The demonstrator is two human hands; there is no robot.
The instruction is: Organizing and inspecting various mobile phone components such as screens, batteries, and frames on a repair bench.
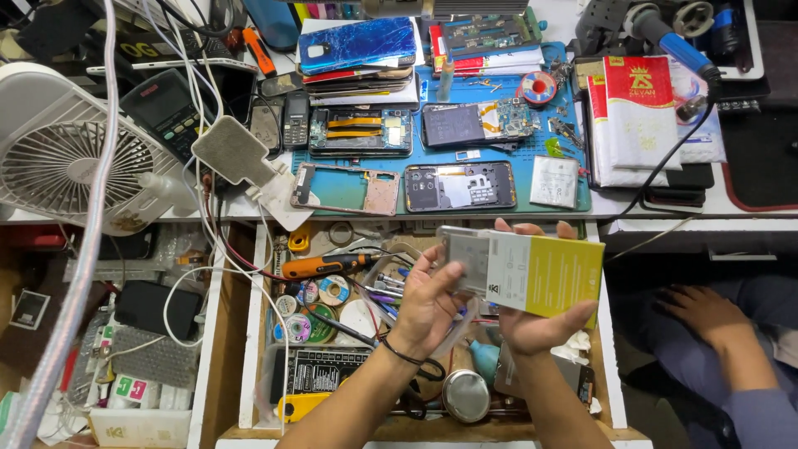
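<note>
Both hands hold a flat yellow-and-white cardboard box [544, 274] over the open tool drawer [258, 333]. Right hand [540, 324] cups it from beneath, grip pinching its edge; left hand [428, 299] pinches the clear plastic end. Better supported level. Beyond, a blue mat [499, 154] on the cluttered desk carries opened phones.

White fan [62, 158] left; opened phones [459, 185] on blue mat [519, 170].

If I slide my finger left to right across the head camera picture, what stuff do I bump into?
White fan → orange screwdriver in the open drawer → left hand → white and yellow box, which both hands hold → right hand → another person's hand resting on a knee.
</note>
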